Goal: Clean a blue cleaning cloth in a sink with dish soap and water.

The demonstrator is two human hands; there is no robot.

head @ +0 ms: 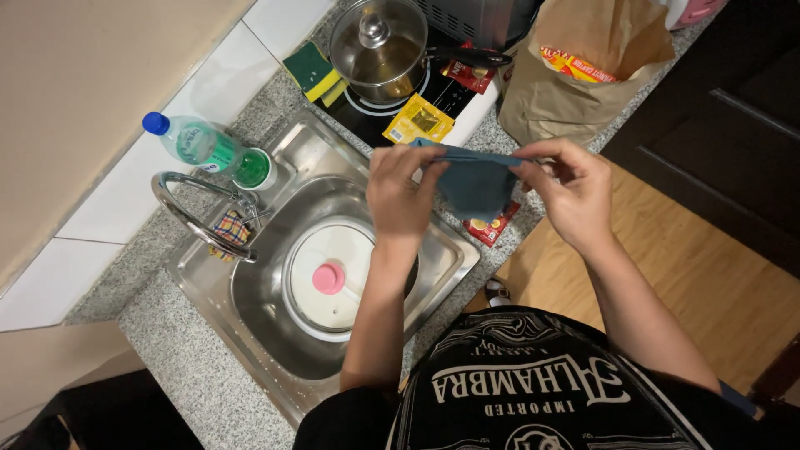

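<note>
Both hands grasp a blue cloth (475, 183) above the sink's (433, 275) right edge: left hand (400, 196) and right hand (571, 187) pinch opposite ends. This grip stretches it, apparently for folding.

Hands: two are showing, the left hand (400, 196) and the right hand (575, 196), both gripping one blue cloth (475, 183).
Pots: one lidded steel pot (379, 50) is sitting at 12 o'clock.
Lids: one white lid with a pink knob (329, 279) is lying in the single sink (250, 308).
Bottles: one green bottle (208, 150) is lying at 10 o'clock.
Sponges: one sponge (312, 71) is resting at 11 o'clock.
Paper bags: one paper bag (567, 92) is standing at 1 o'clock.
Taps: one tap (196, 212) is arching at 9 o'clock.
</note>
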